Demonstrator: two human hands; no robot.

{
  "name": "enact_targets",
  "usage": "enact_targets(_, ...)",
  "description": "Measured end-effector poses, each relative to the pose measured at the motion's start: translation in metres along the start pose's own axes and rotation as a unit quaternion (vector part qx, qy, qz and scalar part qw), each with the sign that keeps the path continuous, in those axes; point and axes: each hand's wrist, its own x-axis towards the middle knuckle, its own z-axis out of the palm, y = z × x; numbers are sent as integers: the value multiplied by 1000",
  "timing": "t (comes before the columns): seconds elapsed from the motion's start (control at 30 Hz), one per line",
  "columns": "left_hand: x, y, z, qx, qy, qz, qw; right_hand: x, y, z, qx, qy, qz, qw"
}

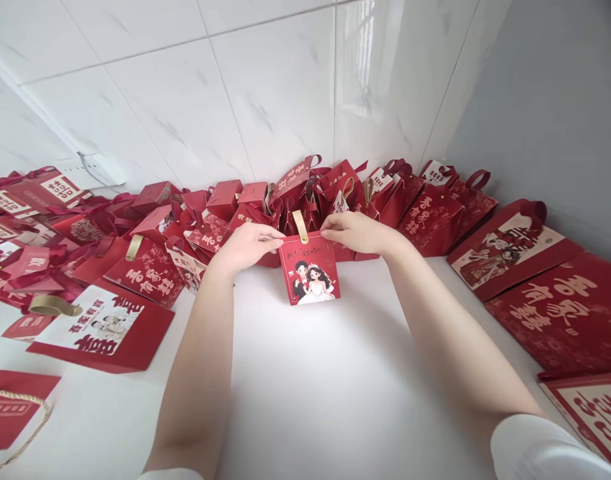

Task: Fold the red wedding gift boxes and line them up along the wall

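- The small red box (311, 275) stands upright on the white tabletop (305, 387), directly between the two hands. Its front shows a cartoon couple and faces the camera.
- The left hand (249, 243) pinches the box's upper left corner, thumb and fingers closed on the top edge.
- The right hand (354, 232) pinches the upper right corner in the same way, fingers curled and closed on the edge.
- A tan strap (300, 227) rises from the top of the box in the gap between the two hands, touching neither.
- Both forearms stretch forward from the lower edge of the view and draw in toward the box, wrists low over the tabletop. A white sleeve (540, 447) covers the right upper arm.
- Just beyond the hands a row of red bags (430, 215) stands crowded along the tiled wall (235, 87).
- A flat red bag (510, 252) lies out to the right of the right hand.
- A red bag with a white panel (103, 328) lies beside the left forearm, on its outer side.
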Motion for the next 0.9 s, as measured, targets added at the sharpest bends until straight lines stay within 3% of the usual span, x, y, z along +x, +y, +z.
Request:
enact_targets(0.47, 0, -5, -3, 0, -14, -3, 1000, -6, 4, -10, -4, -42, -15, 999)
enact_targets(0.67, 1, -8, 1, -12, -149, -37, 988, -3, 10, -10, -6, -90, -16, 996)
enact_targets(0.8, 4, -13, 0, 18, -150, -74, 986, -5, 7, -12, -2, -110, -10, 994)
enact_targets(0.9, 7, -17, 2, 44, -205, -90, 974, -6, 5, -12, -3, -123, -10, 992)
